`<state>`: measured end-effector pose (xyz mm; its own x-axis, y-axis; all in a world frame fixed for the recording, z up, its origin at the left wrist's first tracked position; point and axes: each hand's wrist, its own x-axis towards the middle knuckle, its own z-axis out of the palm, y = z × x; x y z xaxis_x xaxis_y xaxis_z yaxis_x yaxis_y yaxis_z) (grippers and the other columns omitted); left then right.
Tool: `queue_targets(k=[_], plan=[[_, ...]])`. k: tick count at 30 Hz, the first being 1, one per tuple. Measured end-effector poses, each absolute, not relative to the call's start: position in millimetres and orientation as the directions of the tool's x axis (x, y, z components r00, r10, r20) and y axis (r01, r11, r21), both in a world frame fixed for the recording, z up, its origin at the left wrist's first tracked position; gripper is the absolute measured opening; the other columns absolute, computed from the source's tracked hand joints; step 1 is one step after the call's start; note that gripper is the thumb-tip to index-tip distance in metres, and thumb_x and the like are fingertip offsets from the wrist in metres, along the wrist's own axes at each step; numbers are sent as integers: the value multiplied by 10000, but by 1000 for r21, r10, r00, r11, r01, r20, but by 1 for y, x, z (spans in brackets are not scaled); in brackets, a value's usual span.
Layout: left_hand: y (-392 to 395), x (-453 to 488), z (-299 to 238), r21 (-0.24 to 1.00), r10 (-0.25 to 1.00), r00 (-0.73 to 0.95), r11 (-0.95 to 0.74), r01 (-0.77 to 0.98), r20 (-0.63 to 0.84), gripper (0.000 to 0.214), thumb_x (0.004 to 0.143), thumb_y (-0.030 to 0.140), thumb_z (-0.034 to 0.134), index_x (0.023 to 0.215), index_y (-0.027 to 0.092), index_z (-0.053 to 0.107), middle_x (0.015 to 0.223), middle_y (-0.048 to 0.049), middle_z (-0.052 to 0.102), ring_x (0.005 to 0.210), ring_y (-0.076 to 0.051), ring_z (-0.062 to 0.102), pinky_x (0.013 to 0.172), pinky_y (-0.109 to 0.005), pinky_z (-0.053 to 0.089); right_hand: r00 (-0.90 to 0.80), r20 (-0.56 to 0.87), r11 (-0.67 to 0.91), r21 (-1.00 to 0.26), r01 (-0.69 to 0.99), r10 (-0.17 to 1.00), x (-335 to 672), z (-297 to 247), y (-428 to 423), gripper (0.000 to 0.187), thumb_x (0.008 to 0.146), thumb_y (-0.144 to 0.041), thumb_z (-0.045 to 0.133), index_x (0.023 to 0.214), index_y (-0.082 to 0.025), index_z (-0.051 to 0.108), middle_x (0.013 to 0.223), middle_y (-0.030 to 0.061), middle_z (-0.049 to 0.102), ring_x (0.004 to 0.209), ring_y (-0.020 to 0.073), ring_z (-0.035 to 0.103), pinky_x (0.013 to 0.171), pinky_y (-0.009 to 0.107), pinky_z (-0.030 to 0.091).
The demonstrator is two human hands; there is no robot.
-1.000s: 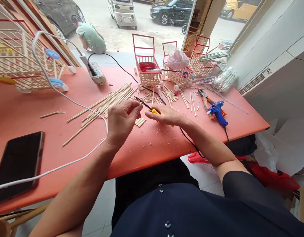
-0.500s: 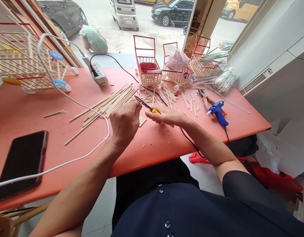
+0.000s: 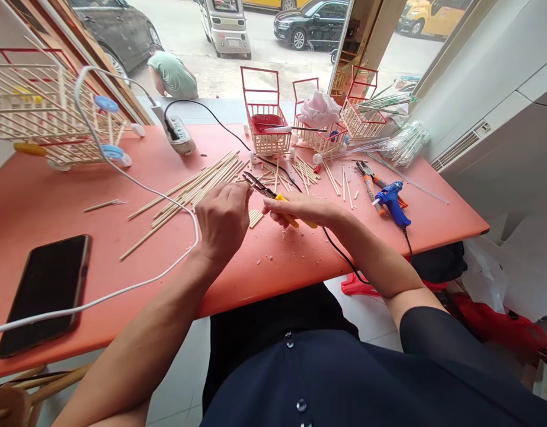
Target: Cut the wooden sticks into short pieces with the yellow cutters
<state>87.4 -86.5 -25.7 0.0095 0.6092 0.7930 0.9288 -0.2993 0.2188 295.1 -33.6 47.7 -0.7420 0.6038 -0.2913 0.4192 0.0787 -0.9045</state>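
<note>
My right hand (image 3: 305,209) is closed round the yellow handles of a pair of small cutters (image 3: 273,197), whose dark jaws point left. My left hand (image 3: 223,214) is pinched on a thin wooden stick right at those jaws; the stick is mostly hidden by my fingers. Both hands hover over the orange table (image 3: 55,201). A small stack of short cut sticks (image 3: 254,217) lies between my hands. Long wooden sticks (image 3: 197,184) lie spread out just beyond my left hand.
A black phone (image 3: 44,290) with a white cable (image 3: 135,187) lies at the left. A blue glue gun (image 3: 392,201) and pliers (image 3: 368,178) lie at the right. Stick-built carts (image 3: 265,127) stand at the back, a larger one (image 3: 46,118) far left, a power strip (image 3: 178,133) behind.
My left hand has moved up to the cutter jaws and pinched tighter. My right hand has lifted the cutters slightly, showing more of the yellow handles.
</note>
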Motion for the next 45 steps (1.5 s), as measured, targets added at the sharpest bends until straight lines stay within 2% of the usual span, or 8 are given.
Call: queue_targets(k=[3, 6, 12, 15, 19, 26, 31, 45], plan=[[-88, 85, -21, 356, 676, -57, -313, 881, 735, 200, 1106, 287, 616, 963, 239, 746, 898, -82, 792, 854, -258, 729, 797, -360, 495, -758, -287, 60, -917, 394, 586, 296, 49, -33, 473, 1146, -626, 650, 1015, -171, 655, 724, -38, 608, 622, 110, 547, 574, 223, 464], [-89, 84, -13, 491, 762, -112, -289, 822, 638, 146, 1057, 281, 674, 931, 243, 737, 796, -24, 732, 738, -208, 663, 764, -323, 489, -745, -291, 84, -904, 420, 600, 297, 49, -31, 468, 1139, -614, 675, 971, -178, 640, 712, -41, 601, 626, 106, 550, 592, 218, 467], [-93, 86, 3, 719, 847, -163, -311, 621, 506, 142, 1003, 313, 695, 919, 232, 776, 717, 14, 684, 631, -161, 553, 678, -309, 457, -751, -256, 126, -903, 410, 609, 299, 44, -27, 437, 1120, -607, 695, 1009, -188, 639, 779, -34, 590, 679, 116, 559, 606, 224, 465], [-94, 87, 7, 786, 872, -182, -297, 542, 454, 150, 982, 312, 705, 880, 227, 774, 674, 19, 645, 616, -154, 521, 637, -307, 428, -776, -210, 157, -917, 368, 595, 299, 39, -24, 460, 1083, -654, 714, 1026, -207, 621, 795, -35, 577, 696, 126, 548, 614, 239, 459], [-94, 89, 11, 827, 878, -202, -298, 477, 433, 148, 950, 295, 714, 831, 223, 766, 626, 23, 592, 597, -148, 489, 591, -297, 403, -795, -120, 264, -905, 334, 595, 301, 33, -21, 573, 1012, -780, 705, 992, -222, 576, 847, -20, 568, 756, 142, 531, 656, 268, 439], [-92, 89, 14, 903, 911, -196, -294, 312, 364, 150, 915, 306, 712, 824, 208, 779, 590, 36, 540, 548, -125, 447, 552, -293, 361, -785, -22, 452, -807, 380, 620, 300, 31, -18, 714, 962, -932, 567, 935, -219, 578, 894, 16, 568, 869, 190, 518, 774, 321, 379], [-90, 87, 12, 930, 930, -186, -267, 251, 318, 139, 889, 314, 738, 858, 198, 807, 572, 41, 539, 533, -123, 463, 544, -289, 368, -767, -20, 470, -779, 414, 641, 300, 30, -18, 713, 965, -932, 555, 930, -220, 568, 898, 10, 570, 896, 199, 524, 818, 326, 372], [-90, 89, 15, 926, 925, -193, -275, 258, 328, 142, 877, 327, 767, 818, 204, 802, 570, 24, 566, 531, -123, 466, 521, -280, 374, -756, 17, 510, -749, 424, 654, 296, 24, -19, 657, 1002, -887, 523, 900, -239, 501, 895, 6, 546, 896, 201, 501, 820, 335, 355]])
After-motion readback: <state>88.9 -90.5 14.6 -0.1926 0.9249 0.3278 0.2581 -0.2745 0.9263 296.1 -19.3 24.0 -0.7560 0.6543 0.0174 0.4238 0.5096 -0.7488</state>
